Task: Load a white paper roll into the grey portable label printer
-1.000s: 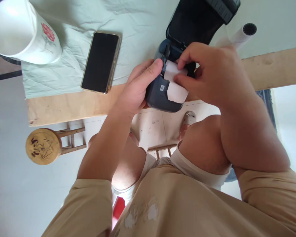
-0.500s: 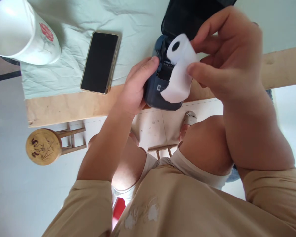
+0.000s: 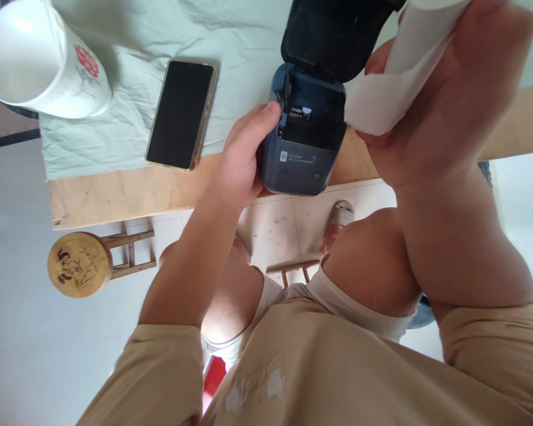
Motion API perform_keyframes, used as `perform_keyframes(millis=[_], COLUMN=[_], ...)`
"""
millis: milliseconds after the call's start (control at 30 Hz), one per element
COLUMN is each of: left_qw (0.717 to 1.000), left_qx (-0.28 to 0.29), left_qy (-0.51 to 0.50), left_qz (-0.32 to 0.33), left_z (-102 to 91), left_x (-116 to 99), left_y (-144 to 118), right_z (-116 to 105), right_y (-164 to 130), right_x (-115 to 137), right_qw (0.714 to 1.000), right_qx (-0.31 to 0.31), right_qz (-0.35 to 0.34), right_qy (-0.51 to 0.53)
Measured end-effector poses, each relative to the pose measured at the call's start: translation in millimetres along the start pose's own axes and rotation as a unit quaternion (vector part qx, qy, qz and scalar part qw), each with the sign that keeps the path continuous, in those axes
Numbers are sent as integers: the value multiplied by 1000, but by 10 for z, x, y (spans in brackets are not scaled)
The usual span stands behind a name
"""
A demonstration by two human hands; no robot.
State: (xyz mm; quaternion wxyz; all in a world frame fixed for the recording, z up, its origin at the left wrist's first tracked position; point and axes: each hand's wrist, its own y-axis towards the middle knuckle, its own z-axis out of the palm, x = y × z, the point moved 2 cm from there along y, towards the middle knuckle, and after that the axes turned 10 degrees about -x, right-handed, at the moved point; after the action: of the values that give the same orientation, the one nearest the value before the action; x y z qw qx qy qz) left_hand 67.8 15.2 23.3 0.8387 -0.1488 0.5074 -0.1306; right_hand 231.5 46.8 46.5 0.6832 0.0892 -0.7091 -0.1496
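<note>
Head view: my right hand (image 3: pixel 453 100) pinches roll (image 3: pixel 408 65) clear of open printer (image 3: pixel 304 127), left hand (image 3: pixel 244 157) clasping it; bay looks empty, reload pending.

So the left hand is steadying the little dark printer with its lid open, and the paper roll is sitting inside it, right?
Not quite. The left hand does steady the dark printer with its lid open, but the paper roll is not inside: the right hand holds it up beside the printer, whose compartment shows no paper, as the head view shows.
</note>
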Motion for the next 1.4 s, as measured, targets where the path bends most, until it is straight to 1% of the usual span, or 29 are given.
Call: perform_keyframes(millis=[33, 100, 133, 200, 267, 333, 400, 467, 500, 600, 633, 700, 767, 833, 867, 933, 1000, 1067, 1100, 1133, 1167, 1200, 1267, 1300, 1333, 1367, 1400], left_qw=[1000, 1000, 1000, 999, 999, 999, 999, 998, 998, 998, 999, 999, 999, 999, 999, 999, 999, 999, 1000, 1000, 1000, 1000, 1000, 1000, 1000, 1000, 1000], left_qx=[3, 17, 24, 26, 25, 24, 27, 29, 33, 43, 35, 14, 4, 9, 13, 21, 29, 21, 12, 4, -2, -6, -10, -10, -5, -1, 0], left_qy=[0, -6, -10, -17, -19, -26, -35, -38, -38, -30, -27, -19, -11, -8, -8, -10, -7, -7, -7, -7, -7, -9, -8, -9, -8, -6, -5], left_qz=[0, 5, 11, 28, 32, 28, 27, 35, 36, 25, 26, 33, 38, 36, 35, 37, 37, 34, 28, 23, 19, 19, 21, 22, 22, 22, 23], left_z=[1, -4, -11, -29, -43, -47, -40, -29, -22, 5, 12, 20, 21, 8, -4, -26, -34, -28, -22, -14, -6, 0, 6, 7, 10, 14, 20], left_x=[-3, 1, 7, 22, 39, 50, 51, 43, 39, 33, 29, 20, 17, 25, 32, 43, 48, 43, 40, 35, 31, 27, 24, 23, 22, 21, 16], left_y=[-4, 1, 10, 35, 57, 65, 60, 50, 46, 32, 28, 22, 22, 34, 42, 60, 66, 59, 52, 44, 37, 32, 31, 33, 36, 37, 35], right_z=[2, -11, -18, -46, -84, -132, -184, -234, -259, -316, -327, -331, -316, -290, -277, -269, -311, -402, -457, -509, -555, -592, -629, -627, -615, -599, -583], right_y=[-9, -44, -68, -112, -143, -158, -163, -165, -166, -166, -166, -167, -174, -190, -200, -221, -234, -230, -219, -202, -180, -155, -114, -103, -98, -93, -88], right_x=[-2, 3, 7, 17, 26, 31, 23, -2, -18, -62, -72, -93, -121, -138, -133, -82, 6, 89, 115, 126, 119, 98, 28, -7, -35, -55, -69], right_qw=[999, 993, 993, 995, 994, 986, 971, 957, 955, 955, 949, 930, 907, 896, 898, 912, 919, 905, 891, 876, 862, 850, 835, 830, 826, 824, 824], right_qx=[6, -22, -34, -59, -62, -52, -33, -17, -11, -2, -2, 4, 25, 51, 59, 62, 36, -15, -40, -60, -71, -76, -57, -38, -19, -5, 2], right_qz=[-7, -31, -44, -68, -82, -107, -140, -172, -180, -170, -159, -122, -64, -22, -20, -59, -132, -201, -222, -229, -215, -179, -60, -1, 45, 69, 75], right_qy=[41, 114, 104, 42, -36, -116, -188, -231, -235, -244, -271, -348, -416, -441, -436, -402, -369, -376, -394, -421, -454, -490, -544, -556, -562, -562, -561])
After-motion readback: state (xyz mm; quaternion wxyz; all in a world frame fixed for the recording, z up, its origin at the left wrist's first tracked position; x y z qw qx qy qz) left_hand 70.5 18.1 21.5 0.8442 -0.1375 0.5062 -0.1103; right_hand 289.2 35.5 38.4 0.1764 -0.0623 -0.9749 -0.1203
